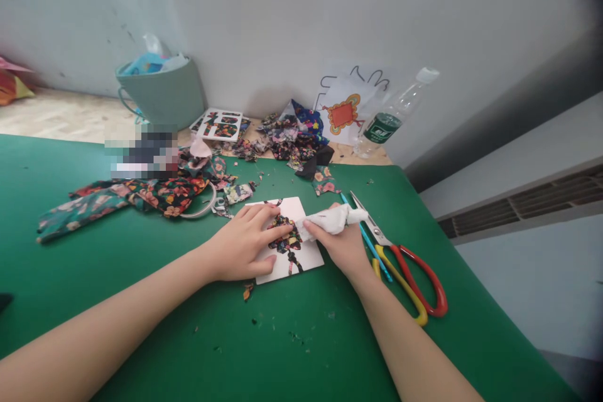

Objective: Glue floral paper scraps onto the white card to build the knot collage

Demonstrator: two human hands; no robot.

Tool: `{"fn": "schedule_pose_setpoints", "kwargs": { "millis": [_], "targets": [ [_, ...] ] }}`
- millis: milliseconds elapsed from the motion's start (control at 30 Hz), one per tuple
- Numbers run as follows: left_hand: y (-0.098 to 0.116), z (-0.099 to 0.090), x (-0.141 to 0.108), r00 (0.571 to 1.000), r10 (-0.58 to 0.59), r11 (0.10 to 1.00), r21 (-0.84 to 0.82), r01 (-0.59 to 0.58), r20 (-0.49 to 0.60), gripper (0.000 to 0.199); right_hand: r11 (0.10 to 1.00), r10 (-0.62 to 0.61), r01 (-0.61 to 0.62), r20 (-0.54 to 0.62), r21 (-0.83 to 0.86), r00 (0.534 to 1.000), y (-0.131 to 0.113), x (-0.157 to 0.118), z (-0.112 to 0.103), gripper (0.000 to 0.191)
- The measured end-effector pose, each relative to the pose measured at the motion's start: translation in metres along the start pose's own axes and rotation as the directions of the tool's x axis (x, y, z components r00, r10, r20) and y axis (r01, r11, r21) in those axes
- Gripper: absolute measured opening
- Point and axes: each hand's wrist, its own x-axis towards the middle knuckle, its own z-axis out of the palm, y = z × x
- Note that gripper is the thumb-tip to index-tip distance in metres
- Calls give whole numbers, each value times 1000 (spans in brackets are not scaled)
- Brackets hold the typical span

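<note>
My left hand (245, 245) lies on a white card (308, 259), its fingers spread and pressing on it. Dark floral fabric pieces (288, 237) form a pattern on the card, partly covered by the fingers. In my right hand (347, 252) a white squeeze tube (330, 220) is gripped low over the card's right side. The tube's narrow end points right; its other end is close to the fabric. Just right of that hand lie scissors (382, 239) with red and yellow handles and a blue pen-like stick (382, 264).
Floral cloth (141, 196), a tape roll (205, 202) and fabric scraps (292, 138) lie behind the hands. Along the wall stand a grey-green bin (164, 94), a patterned card (220, 125), a drawing (343, 114) and a plastic bottle (384, 125). Small scraps dot the green tabletop (282, 364).
</note>
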Motion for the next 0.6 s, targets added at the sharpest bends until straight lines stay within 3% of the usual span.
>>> {"fn": "schedule_pose_setpoints", "kwargs": {
  "millis": [600],
  "targets": [
    [0, -1, 0, 1000, -1, 1000, -1, 1, 2, 55, 997, -24, 26, 27, -74, 999, -7, -3, 1, 24]
  ]
}}
